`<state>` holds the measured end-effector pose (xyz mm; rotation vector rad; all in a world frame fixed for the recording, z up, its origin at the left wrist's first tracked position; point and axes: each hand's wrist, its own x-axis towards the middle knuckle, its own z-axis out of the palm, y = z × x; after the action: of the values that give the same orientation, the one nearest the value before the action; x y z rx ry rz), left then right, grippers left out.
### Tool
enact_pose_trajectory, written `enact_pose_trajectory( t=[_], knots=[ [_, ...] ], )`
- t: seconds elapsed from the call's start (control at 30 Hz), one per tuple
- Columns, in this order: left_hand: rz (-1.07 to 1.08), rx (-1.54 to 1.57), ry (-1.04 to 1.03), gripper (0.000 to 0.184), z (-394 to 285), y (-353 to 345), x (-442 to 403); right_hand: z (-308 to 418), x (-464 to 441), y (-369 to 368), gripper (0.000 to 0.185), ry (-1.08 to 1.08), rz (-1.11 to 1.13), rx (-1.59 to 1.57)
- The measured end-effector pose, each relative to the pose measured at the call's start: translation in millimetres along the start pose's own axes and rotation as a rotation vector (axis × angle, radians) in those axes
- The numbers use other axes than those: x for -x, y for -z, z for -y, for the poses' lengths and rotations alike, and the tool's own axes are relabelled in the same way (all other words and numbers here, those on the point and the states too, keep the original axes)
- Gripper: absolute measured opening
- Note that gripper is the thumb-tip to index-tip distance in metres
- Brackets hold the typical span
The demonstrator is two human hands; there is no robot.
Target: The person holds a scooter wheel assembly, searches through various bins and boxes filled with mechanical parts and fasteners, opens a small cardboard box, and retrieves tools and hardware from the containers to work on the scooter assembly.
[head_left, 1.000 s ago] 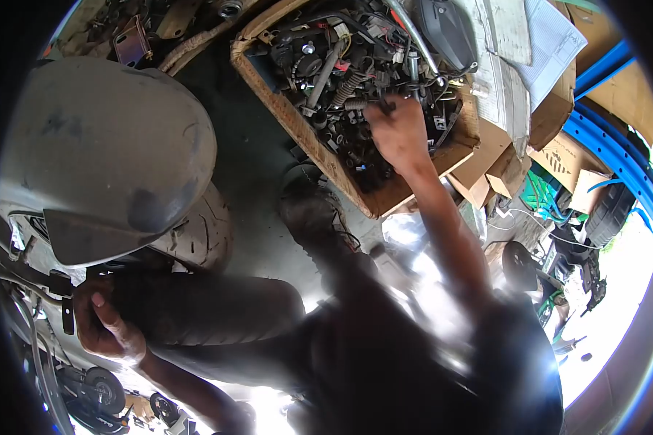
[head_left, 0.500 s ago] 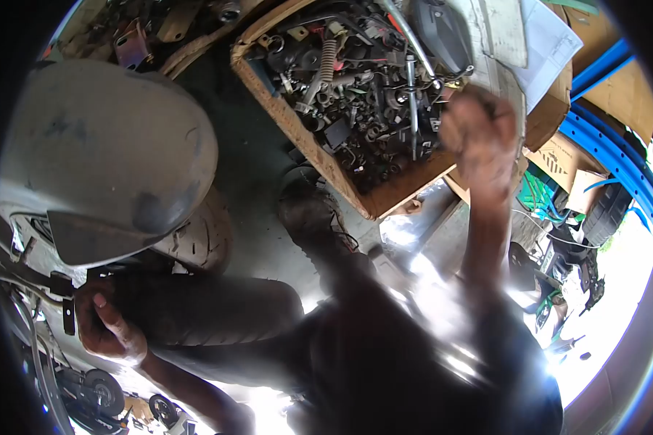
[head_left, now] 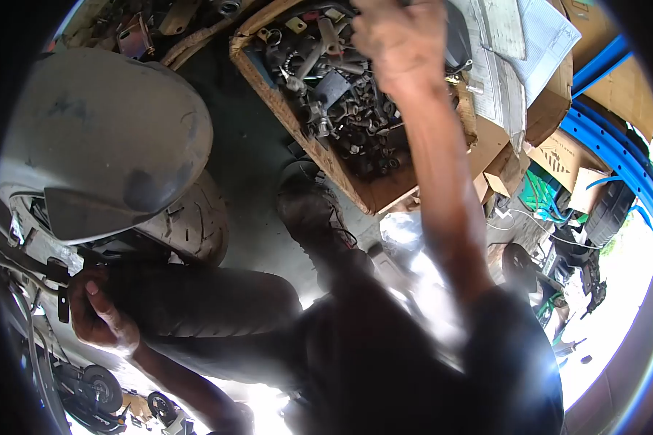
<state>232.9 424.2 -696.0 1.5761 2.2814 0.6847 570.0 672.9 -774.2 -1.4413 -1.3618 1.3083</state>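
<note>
My right hand [head_left: 403, 43] is over the upper part of a worn cardboard box [head_left: 286, 109] full of small metal parts [head_left: 363, 109]. Its fingers are smeared by motion, so what they hold, if anything, cannot be made out. At the left, my left hand [head_left: 103, 315] rests beside my knee with its fingers curled inward, close to a dark metal bracket [head_left: 63, 304]. Whatever lies inside those fingers is hidden. A dark flat piece [head_left: 331, 88] lies on top of the parts in the box.
A large dusty grey cover [head_left: 109, 138] and a tyre [head_left: 203, 225] stand at the left. Papers [head_left: 540, 43] lie on cartons at the upper right, beside a blue metal rack [head_left: 609, 145]. My shoe [head_left: 312, 206] is below the box.
My right hand went from inside the box to its right edge, then up and left over its upper part. Parts in the box have shifted. My left hand has barely moved.
</note>
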Motion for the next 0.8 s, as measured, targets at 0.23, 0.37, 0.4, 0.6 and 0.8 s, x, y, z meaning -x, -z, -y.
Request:
enact_pose_trajectory(
  t=[0.23,0.37,0.4,0.6,0.8],
  knots=[
    [0.023,0.006,0.015,0.042,1,1,0,16,68,62,0.023,-0.383,0.108,0.476],
    [0.021,0.008,0.045,0.043,0,2,-1,-51,119,73,0.025,-0.468,0.213,0.730],
    [0.030,0.003,0.034,0.043,0,2,-1,-75,119,69,0.025,-0.439,0.219,0.757],
    [0.004,-0.036,0.020,0.043,3,1,1,-67,58,-7,0.028,-0.249,-0.009,0.482],
    [-0.002,-0.054,-0.011,0.044,-3,1,0,2,26,27,0.025,-0.181,0.022,-0.118]
  ],
)
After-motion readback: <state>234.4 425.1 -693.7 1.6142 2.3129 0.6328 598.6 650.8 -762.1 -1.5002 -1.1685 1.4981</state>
